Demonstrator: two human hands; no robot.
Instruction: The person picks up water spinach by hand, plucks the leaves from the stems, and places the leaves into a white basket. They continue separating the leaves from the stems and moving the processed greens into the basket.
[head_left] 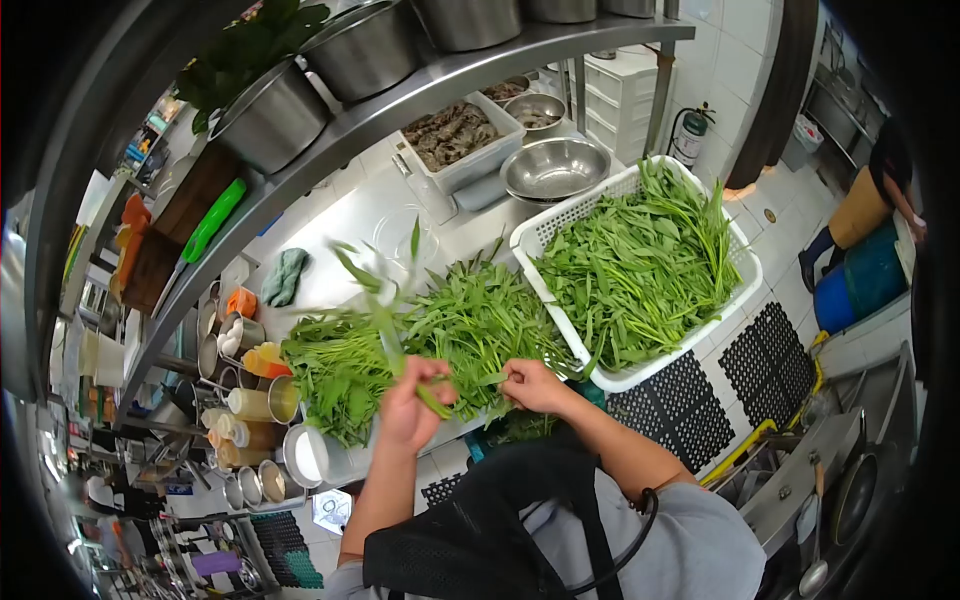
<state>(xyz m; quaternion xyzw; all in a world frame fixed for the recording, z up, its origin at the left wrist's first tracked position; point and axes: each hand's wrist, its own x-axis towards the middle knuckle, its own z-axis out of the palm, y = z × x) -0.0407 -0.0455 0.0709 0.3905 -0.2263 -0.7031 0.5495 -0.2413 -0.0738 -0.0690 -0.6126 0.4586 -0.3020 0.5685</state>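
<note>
My left hand (412, 402) is closed around a stalk of water spinach (388, 325), its leafy top smeared by motion. To the right, my right hand (537, 387) has its fingertips pinched together, with a small green leaf (491, 379) at them. Just beyond both hands, a loose heap of water spinach (470, 318) covers the near side of the steel table (345, 215). More of the same greens (640, 262) fill a white perforated plastic basket (745, 262) at the heap's right.
Behind the basket stand a steel bowl (556, 168) and a plastic tub (505, 140) of what looks like shrimp. A green cloth (286, 277) lies far left. Sauce containers (250, 403) line the left edge. An overhead shelf (480, 58) bears steel pots. Another person (868, 200) stands far right.
</note>
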